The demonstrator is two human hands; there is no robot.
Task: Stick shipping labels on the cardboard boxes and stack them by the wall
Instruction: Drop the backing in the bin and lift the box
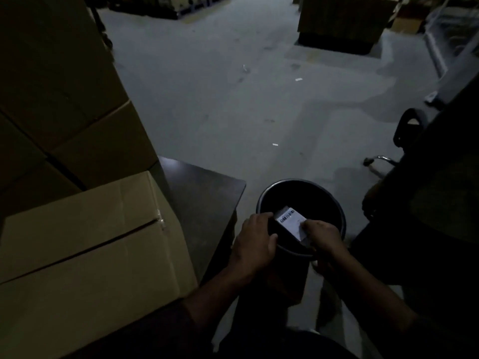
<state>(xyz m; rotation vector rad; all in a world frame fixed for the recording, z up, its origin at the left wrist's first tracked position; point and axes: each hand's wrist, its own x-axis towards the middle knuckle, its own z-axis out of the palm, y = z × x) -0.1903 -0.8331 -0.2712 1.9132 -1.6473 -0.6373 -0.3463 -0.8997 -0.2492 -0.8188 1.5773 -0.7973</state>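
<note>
I have a shipping label (290,222) pinched between both hands, held over the open mouth of a black bin (264,198) that stands on the floor just past the corner of the dark desk (204,193). My left hand (255,242) is curled closed along the label's left edge, and my right hand (321,237) is closed on its lower right corner. It looks as if I am peeling the backing away, though the light is too dim to be sure.

I judge the label to be nearly weightless, thin and floppy. It will curl or fold on itself if I hold it by one corner only, and once the sticky side is bare it will cling to my fingers or to itself. I would keep hold by two opposite edges, fingertips on the margins, off the adhesive and off the print.

The label is a small white rectangle, tilted, with a black barcode across its upper part and faint text below that I cannot read.

The cardboard box (85,255) waiting for it sits on the desk to my left, brown, its top flaps closed with a seam across the middle. More boxes (64,99) are stacked behind it.
</note>
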